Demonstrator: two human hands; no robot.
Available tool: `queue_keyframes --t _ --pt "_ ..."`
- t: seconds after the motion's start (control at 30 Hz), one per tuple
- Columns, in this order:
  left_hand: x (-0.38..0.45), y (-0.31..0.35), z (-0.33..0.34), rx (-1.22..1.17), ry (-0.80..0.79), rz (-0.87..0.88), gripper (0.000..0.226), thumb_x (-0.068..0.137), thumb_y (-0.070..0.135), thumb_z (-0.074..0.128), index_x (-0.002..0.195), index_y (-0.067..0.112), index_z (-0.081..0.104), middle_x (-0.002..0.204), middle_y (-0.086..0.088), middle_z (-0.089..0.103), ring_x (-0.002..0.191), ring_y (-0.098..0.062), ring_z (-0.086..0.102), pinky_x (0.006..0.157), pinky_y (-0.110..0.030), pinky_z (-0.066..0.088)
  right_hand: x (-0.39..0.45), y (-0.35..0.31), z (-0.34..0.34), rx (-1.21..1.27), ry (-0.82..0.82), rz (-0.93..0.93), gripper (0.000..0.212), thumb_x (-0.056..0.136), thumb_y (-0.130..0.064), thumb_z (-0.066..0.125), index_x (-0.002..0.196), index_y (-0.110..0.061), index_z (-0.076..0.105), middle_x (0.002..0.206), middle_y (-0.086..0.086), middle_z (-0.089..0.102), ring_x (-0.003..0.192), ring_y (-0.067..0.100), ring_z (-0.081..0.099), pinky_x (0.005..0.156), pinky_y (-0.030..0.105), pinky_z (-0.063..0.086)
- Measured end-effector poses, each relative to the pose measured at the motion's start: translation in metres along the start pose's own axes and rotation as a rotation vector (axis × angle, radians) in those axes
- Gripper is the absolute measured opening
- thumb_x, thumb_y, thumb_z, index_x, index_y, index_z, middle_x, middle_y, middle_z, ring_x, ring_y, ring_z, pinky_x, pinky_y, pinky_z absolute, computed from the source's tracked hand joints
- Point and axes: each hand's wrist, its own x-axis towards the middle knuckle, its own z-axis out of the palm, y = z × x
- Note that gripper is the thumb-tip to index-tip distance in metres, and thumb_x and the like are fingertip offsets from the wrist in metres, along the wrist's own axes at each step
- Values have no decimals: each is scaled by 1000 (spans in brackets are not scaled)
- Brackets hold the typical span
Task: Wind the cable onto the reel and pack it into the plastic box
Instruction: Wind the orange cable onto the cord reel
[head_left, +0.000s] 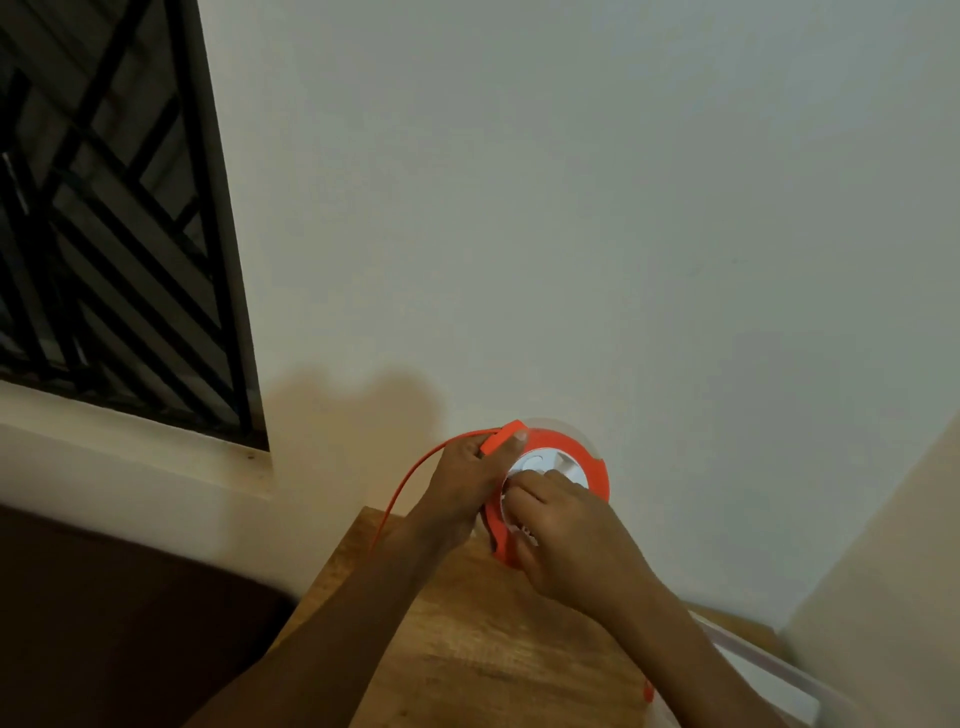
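Note:
An orange cable reel (584, 457) with a white hub (550, 467) is held up above the wooden table (467, 649), in front of the wall. My left hand (467, 483) grips the reel's left rim and pins the flat orange cable (410, 475) against it with the thumb. The cable runs from there down to the left past the table edge. My right hand (561, 530) is closed on the white hub at the reel's centre. A clear plastic box (753, 670) lies at the lower right, partly hidden by my right forearm.
A plain wall fills most of the view. A window with a dark metal grille (104, 234) is at the left above a pale sill. Dark floor (104, 623) lies left of the table. A short orange piece (648, 691) shows near the box.

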Motion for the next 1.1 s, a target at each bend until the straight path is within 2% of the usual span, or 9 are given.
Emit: queue_keyframes --t 0.1,0.23,0.3,0.43,0.53,0.67,0.83,1.0,1.1 --pt "0 7 -8 -18 -27 -35 28 93 50 67 99 26 80 101 -3 81 93 -23 78 72 -31 63 0 6 -1 -85 -157 -55 44 70 -23 82 112 -23 67 121 0 66 100 26 64 77 42 59" --pt "2 9 -12 38 -50 -41 27 92 51 67 100 28 80 100 0 81 92 -23 78 75 -35 65 -3 3 4 -165 -241 -133 59 64 -21 88 118 -26 64 129 3 62 105 30 63 80 45 57" --pt "0 7 -11 56 -56 -55 26 93 49 67 102 28 79 100 2 81 92 -22 78 74 -33 65 -4 3 5 -165 -257 -153 58 64 -21 88 117 -29 65 128 5 62 107 30 63 82 46 57" --pt "-2 3 -13 92 -69 -103 34 93 50 66 108 21 77 100 1 81 91 -24 78 78 -38 66 -6 2 4 -193 -272 -211 53 66 -28 88 114 -33 66 124 6 64 105 29 64 79 45 57" --pt "0 3 -14 122 -80 -123 35 93 52 66 105 20 77 96 1 82 88 -23 79 76 -36 66 -7 0 6 -209 -251 -214 57 66 -29 87 118 -30 65 125 6 64 106 30 64 81 46 57" --pt "-1 0 -16 125 -113 -158 39 94 52 65 111 18 75 102 -1 81 92 -25 78 82 -42 65 -9 2 3 -167 -183 -200 58 66 -28 87 119 -24 64 122 4 66 106 29 63 83 47 57" --pt "-7 -5 -12 115 -129 -120 40 95 49 65 104 12 77 96 -12 79 85 -26 77 78 -36 64 -6 3 -1 26 52 -29 29 76 -25 76 103 -16 70 106 4 70 95 25 63 82 41 55" --pt "-11 -7 -4 57 -109 -153 34 92 51 63 108 23 75 98 -1 81 89 -24 78 75 -30 64 2 4 -1 -140 86 41 31 72 -28 81 97 -13 72 99 7 72 87 29 64 72 38 56" --pt "-11 -6 -4 38 -120 -159 31 96 47 62 105 20 75 98 -6 80 87 -29 78 71 -30 64 4 8 0 -185 85 74 37 74 -33 78 102 -10 70 100 11 71 86 31 64 68 40 57"
